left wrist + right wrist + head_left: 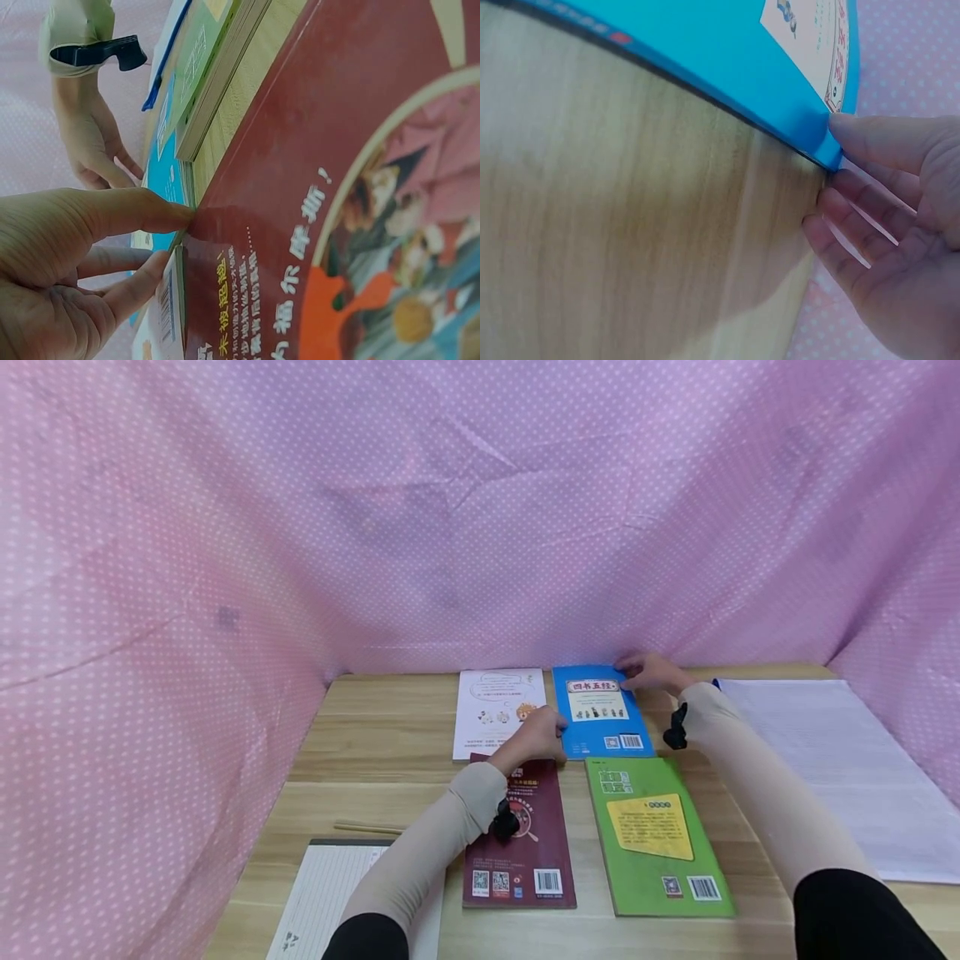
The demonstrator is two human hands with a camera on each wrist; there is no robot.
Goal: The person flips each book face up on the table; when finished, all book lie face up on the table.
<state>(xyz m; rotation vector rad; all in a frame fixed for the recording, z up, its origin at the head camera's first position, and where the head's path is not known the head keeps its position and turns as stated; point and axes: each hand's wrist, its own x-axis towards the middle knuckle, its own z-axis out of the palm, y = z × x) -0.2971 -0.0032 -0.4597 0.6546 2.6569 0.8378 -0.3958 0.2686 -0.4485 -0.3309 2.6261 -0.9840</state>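
Observation:
A blue book [592, 739] with a cream panel lies at the back of the table. My right hand [651, 673] pinches its far right corner, thumb [862, 133] on the cover and the other fingers at and below the edge. At its near left corner, my left hand [534, 735] holds the edge between thumb [150, 212] and fingers. The left hand reaches over the white book [487, 702] and the top of the maroon book [551, 827]. A green book [652, 885] lies just in front of the blue one.
A lined pad [315, 893] lies front left under my left forearm, with thin tan sticks [367, 828] behind it. A large stack of white sheets [847, 760] with a blue edge is at the right. Pink dotted cloth [480, 527] hangs behind the wooden table [360, 735].

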